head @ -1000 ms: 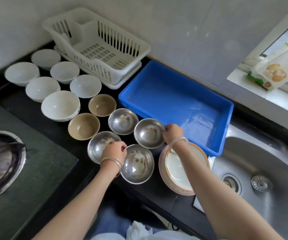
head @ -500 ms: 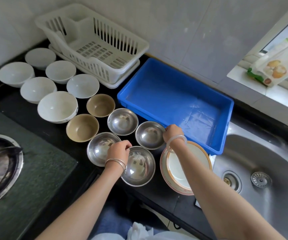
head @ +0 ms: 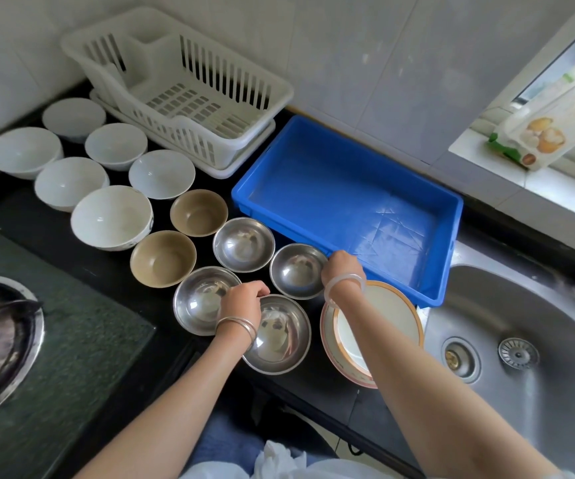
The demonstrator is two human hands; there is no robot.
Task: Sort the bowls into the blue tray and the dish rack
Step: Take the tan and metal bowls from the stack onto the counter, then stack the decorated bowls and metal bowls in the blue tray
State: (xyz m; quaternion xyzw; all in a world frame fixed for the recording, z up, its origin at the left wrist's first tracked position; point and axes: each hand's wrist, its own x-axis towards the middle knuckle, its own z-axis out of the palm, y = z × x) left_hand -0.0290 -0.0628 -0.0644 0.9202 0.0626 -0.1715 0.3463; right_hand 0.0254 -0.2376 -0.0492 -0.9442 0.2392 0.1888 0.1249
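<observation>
Left hand (head: 242,304): fingers curled on the far rim of the nearest steel bowl (head: 276,335), on the black tabletop (head: 313,382)
Right hand (head: 343,267): closed on the right rim of the steel bowl by the tray (head: 298,271), forearm crossing an orange-rimmed plate (head: 396,311)
Other steel bowls: left one (head: 203,300), far one (head: 243,244)
Tan bowls: near (head: 163,259), far (head: 199,212)
White bowls: six, grouped far left, largest (head: 111,217) nearest
Blue tray (head: 344,202): no bowl inside
Dish rack (head: 179,84): white, against the wall, no bowl inside
</observation>
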